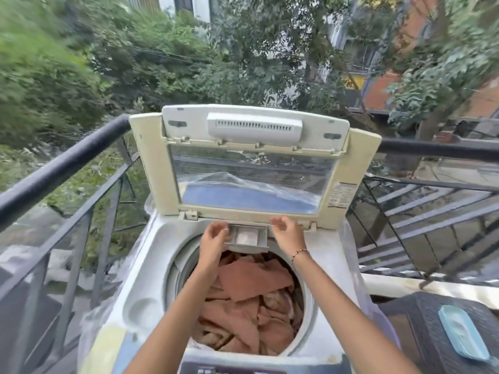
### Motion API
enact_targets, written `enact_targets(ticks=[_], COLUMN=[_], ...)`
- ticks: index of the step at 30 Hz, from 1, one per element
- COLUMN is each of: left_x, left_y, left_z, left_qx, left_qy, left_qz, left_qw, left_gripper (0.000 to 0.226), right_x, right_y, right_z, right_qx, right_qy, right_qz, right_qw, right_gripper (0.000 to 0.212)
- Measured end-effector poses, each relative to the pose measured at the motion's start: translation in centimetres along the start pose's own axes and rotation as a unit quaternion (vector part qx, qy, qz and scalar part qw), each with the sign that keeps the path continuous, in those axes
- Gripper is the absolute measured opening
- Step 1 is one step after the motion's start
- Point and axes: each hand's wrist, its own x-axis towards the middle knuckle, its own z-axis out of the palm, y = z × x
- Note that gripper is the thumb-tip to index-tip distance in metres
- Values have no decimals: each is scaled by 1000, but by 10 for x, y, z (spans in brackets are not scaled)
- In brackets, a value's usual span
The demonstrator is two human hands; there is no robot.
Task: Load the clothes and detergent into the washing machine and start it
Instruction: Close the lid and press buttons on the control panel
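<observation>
- A dark railing runs along the left side.
- The left hand curls its fingers and thumb round the left end of the detergent drawer. The drawer juts from the back rim of the washing machine, under the raised lid.
- Pink clothes fill the drum below the drawer.
- The right hand is loosely curled and holds nothing, just beside the drawer's right corner.
- A blue tray lies on a dark stool.

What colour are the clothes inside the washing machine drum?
The clothes are mostly salmon pink, with some beige-brown pieces. The head view, the only one, shows them clearly.
</observation>
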Motion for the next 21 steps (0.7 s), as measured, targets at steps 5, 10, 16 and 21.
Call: enact_targets(ticks=[5,10,16,21], left_x=[17,38,48,48], left_y=[-15,-39,-59,-61], left_z=[-13,-20,-21,-22], left_qx=[42,160,257,255], left_qy=[-5,-10,7,34], left_qz=[-8,-52,-48,-23], left_qw=[999,986,965,966], left_gripper=[14,31,32,13], right_x=[-1,-2,-6,-6], right_y=[5,25,51,61], right_z=[17,26,36,46], right_qx=[-24,-75,-113,-100], right_qy=[-8,-14,30,42], right_qz=[7,22,73,106], right_qw=[1000,997,990,988], right_gripper=[22,33,30,23])
